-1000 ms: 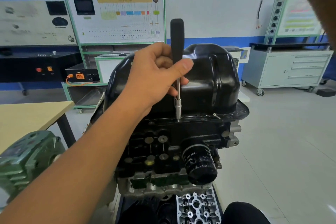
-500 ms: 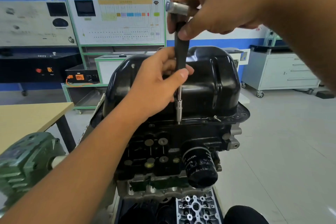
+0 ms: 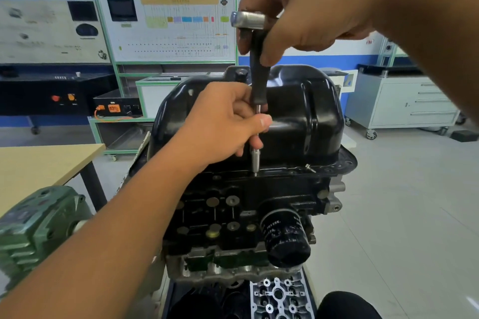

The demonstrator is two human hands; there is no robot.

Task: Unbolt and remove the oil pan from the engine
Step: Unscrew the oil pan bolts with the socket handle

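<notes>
In front of the oil pan (image 3: 298, 111), the left hand (image 3: 223, 124) pinches the socket driver's (image 3: 259, 80) thin shaft while the right hand (image 3: 305, 13) grips its top crossbar.

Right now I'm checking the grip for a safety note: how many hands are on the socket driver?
2. The left hand pinches the lower shaft just above the socket; the right hand grips the top of the socket driver at its T-handle.
</notes>
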